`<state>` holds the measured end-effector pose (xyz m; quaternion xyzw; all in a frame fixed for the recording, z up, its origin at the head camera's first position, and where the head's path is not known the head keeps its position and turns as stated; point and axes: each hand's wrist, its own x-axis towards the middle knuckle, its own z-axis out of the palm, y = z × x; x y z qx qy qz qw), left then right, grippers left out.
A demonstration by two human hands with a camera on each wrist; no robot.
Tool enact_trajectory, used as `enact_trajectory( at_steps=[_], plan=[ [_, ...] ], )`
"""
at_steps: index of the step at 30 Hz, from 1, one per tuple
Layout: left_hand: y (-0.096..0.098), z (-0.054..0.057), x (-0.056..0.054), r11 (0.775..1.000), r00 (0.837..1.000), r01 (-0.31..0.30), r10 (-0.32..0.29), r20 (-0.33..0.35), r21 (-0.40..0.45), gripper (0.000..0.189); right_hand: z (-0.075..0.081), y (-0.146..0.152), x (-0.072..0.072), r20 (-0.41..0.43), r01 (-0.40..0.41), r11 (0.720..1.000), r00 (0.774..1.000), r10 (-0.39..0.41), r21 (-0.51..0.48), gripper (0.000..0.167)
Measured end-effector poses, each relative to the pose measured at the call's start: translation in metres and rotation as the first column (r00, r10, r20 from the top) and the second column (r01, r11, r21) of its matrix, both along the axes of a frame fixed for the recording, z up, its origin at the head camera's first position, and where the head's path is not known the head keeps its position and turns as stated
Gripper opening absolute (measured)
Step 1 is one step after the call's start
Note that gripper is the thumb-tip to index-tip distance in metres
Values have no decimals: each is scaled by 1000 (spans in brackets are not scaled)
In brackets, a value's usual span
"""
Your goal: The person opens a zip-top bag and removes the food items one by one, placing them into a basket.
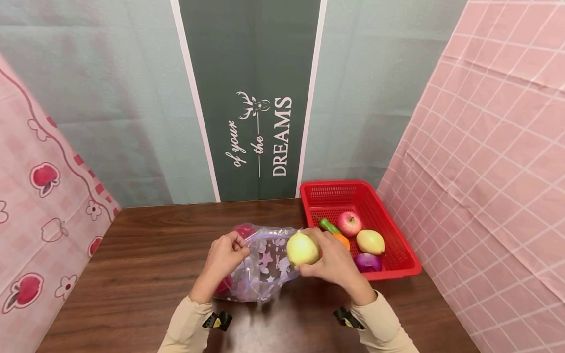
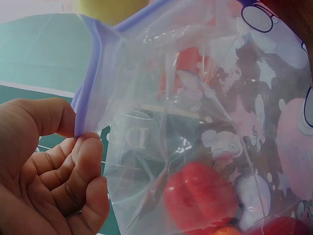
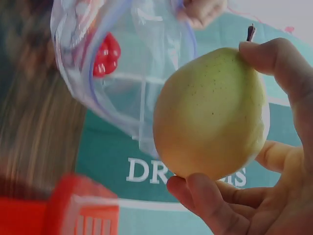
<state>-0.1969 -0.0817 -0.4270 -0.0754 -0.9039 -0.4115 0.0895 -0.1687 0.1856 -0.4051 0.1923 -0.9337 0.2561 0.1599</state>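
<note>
My left hand (image 1: pixel 226 256) pinches the purple zip edge of a clear printed plastic bag (image 2: pixel 132 127), whose mouth faces right in the head view. Inside the bag, a red bell pepper (image 2: pixel 200 196) shows in the left wrist view, with more red and orange items partly cut off by the frame below it. A yellow-green pear (image 3: pixel 210 112) with a short dark stem is held in the fingers and thumb of my right hand (image 1: pixel 331 257). In the head view the pear overlaps the bag's open mouth.
A red plastic basket (image 1: pixel 337 184) stands at the right on the wooden table (image 1: pixel 163 235). In it lie an apple (image 1: pixel 349 224), a yellow fruit (image 1: pixel 371 242), a purple onion (image 1: pixel 368 263), a green pepper (image 1: pixel 328 225) and an orange item (image 1: pixel 342 240). Curtains hang behind and on both sides.
</note>
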Motion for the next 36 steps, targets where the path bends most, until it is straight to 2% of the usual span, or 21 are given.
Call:
enact_trajectory(
  at_steps=[7, 14, 18, 22, 27, 36],
  plan=[
    [0, -1, 0, 1000, 1000, 1, -1, 5, -5, 15, 2, 25, -3, 20, 53, 998, 998, -53, 16, 72],
    [1, -1, 1, 1000, 1000, 10, -10, 17, 2, 15, -4, 47, -9, 63, 127, 991, 990, -129, 39, 73],
    [2, -3, 1, 1000, 1000, 13, -13, 20, 5, 15, -14, 63, -13, 80, 203, 976, 975, -209, 79, 69],
    [2, -4, 1, 1000, 1000, 16, -16, 19, 7, 14, -25, 76, -15, 125, 246, 962, 957, -261, 118, 70],
    [1, -3, 1, 1000, 1000, 16, -16, 9, 0, 15, -34, 84, -17, 203, 268, 949, 933, -298, 166, 71],
    [1, -2, 0, 1000, 1000, 16, -16, 3, -8, 15, -45, 89, -24, 299, 260, 941, 900, -317, 217, 73]
  ],
)
